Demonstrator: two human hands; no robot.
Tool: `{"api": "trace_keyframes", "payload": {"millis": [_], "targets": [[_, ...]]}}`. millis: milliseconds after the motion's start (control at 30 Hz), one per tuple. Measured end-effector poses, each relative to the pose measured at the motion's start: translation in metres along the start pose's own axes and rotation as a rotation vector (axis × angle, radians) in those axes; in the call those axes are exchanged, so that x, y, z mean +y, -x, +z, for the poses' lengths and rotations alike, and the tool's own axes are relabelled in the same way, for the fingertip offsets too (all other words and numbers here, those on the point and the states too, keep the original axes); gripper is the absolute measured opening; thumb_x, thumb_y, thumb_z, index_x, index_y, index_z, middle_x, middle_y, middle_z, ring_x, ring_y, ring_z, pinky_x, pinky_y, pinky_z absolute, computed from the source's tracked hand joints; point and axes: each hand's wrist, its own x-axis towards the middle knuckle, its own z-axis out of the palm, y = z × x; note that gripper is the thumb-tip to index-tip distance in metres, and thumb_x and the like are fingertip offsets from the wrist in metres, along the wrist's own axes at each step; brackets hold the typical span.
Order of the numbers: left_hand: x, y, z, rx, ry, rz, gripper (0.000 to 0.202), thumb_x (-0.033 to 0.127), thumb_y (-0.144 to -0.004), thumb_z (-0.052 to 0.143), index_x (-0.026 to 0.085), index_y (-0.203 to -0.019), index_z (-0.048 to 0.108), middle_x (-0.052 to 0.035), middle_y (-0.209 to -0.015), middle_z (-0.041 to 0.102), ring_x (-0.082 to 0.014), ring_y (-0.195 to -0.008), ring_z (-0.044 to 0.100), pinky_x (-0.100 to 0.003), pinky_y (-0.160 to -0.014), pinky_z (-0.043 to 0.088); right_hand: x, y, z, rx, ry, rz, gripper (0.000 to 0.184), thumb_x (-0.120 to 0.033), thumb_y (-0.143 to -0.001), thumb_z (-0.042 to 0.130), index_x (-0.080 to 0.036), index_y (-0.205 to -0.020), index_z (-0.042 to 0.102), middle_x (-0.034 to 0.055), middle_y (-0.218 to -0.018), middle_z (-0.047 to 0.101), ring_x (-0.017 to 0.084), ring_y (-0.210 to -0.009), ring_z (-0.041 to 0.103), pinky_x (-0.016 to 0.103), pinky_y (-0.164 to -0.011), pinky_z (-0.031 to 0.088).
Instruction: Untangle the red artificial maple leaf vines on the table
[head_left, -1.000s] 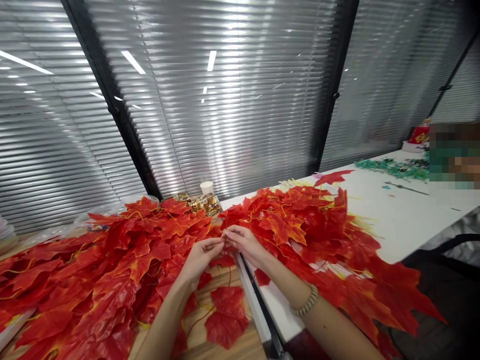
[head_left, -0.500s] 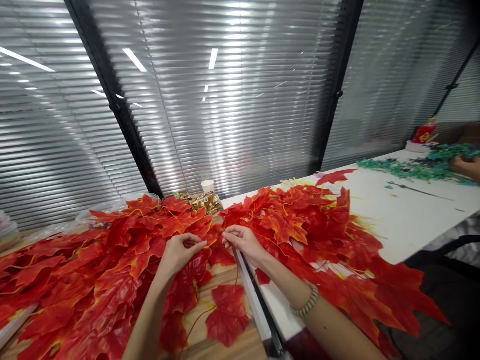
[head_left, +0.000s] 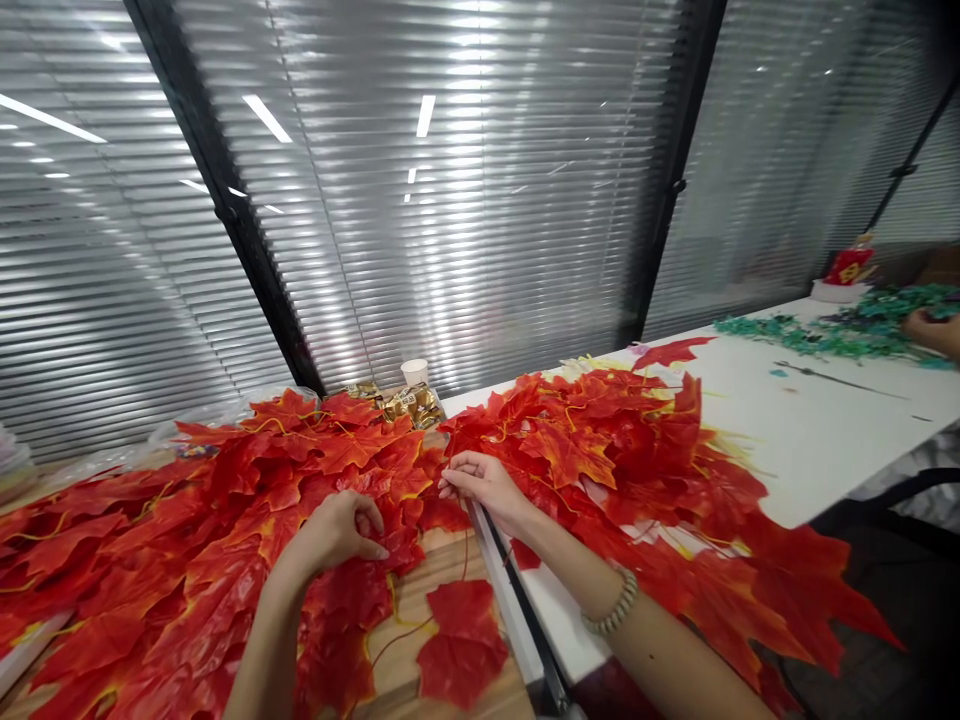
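Observation:
My left hand [head_left: 336, 530] rests on a heap of red artificial maple leaves [head_left: 187, 540] on the wooden table, fingers curled around a leaf. My right hand [head_left: 484, 483], a bead bracelet [head_left: 611, 610] on its wrist, pinches a thin stem [head_left: 466, 545] that hangs down from its fingertips. A second heap of red leaves [head_left: 615, 450] covers the white table to the right. One loose red leaf [head_left: 461, 645] lies on the wood just below my hands.
A white paper cup [head_left: 414, 372] and gold-wrapped sweets [head_left: 409, 403] sit at the back by the blinds. Far right on the white table [head_left: 810, 440] lie green plastic sprigs [head_left: 817, 338], a red figure [head_left: 847, 268] and another person's hand [head_left: 930, 328].
My hands were together pinching a stem; my left hand has moved down and left onto the leaf heap. My right hand has stayed put, still pinching the stem.

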Motion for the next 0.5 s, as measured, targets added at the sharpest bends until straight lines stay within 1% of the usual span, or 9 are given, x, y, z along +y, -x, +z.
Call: {"api": "trace_keyframes", "payload": {"millis": [100,167,233,300,400,500], "targets": [[0.0012,-0.0014,0.0006,-0.036,0.006,0.011,0.006,0.023,-0.048,0.067,0.018,-0.05,0.065,0.0018,-0.048,0.053,-0.0146,-0.05,0.048,-0.022,-0.047,0.031,-0.0005,0.0008,-0.0002,-0.008,0.003,0.011,0.026,-0.033,-0.066,0.069,-0.013,-0.079,0.058,0.0038,-0.071,0.064,0.012,-0.065,0.062,0.022,-0.062,0.045],[0.0013,-0.0026,0.0013,-0.047,0.035,0.027,0.007,0.025,-0.052,0.066,0.018,-0.051,0.064,0.0011,-0.049,0.053,-0.0149,-0.051,0.048,-0.022,-0.048,0.032,0.0001,0.0007,-0.0004,-0.009,-0.008,0.018,0.027,-0.033,-0.065,0.07,-0.013,-0.078,0.058,0.0035,-0.07,0.064,0.012,-0.065,0.062,0.023,-0.063,0.046],[0.0008,-0.0035,0.0026,-0.042,0.074,0.054,0.011,0.028,-0.053,0.066,0.018,-0.056,0.065,0.0011,-0.052,0.054,-0.0151,-0.053,0.048,-0.022,-0.05,0.034,0.0011,0.0004,-0.0004,-0.011,-0.026,0.018,0.027,-0.033,-0.065,0.07,-0.013,-0.077,0.057,0.0032,-0.069,0.064,0.012,-0.064,0.062,0.024,-0.064,0.046],[-0.0003,-0.0039,0.0042,-0.017,0.091,0.087,0.02,0.031,-0.05,0.07,0.018,-0.066,0.066,0.0017,-0.056,0.053,-0.0154,-0.056,0.048,-0.022,-0.051,0.035,0.0018,0.0002,-0.0002,-0.014,-0.039,0.017,0.027,-0.033,-0.064,0.07,-0.013,-0.077,0.057,0.0028,-0.069,0.064,0.012,-0.064,0.062,0.025,-0.066,0.046],[-0.0019,-0.0041,0.0068,0.016,0.089,0.112,0.04,0.033,-0.045,0.074,0.02,-0.082,0.065,0.0014,-0.066,0.055,-0.0166,-0.062,0.05,-0.023,-0.056,0.037,0.0018,0.0002,0.0,-0.009,-0.038,0.024,0.027,-0.033,-0.064,0.071,-0.013,-0.076,0.057,0.0024,-0.069,0.063,0.011,-0.063,0.061,0.024,-0.065,0.047],[-0.0024,-0.0052,0.0088,0.062,0.093,0.123,0.049,0.035,-0.045,0.075,0.019,-0.089,0.062,-0.0003,-0.073,0.057,-0.0181,-0.068,0.051,-0.025,-0.061,0.04,0.0018,0.0002,-0.0002,-0.01,-0.022,0.029,0.026,-0.032,-0.064,0.07,-0.013,-0.076,0.057,0.0025,-0.069,0.063,0.011,-0.064,0.061,0.022,-0.063,0.046]]}}
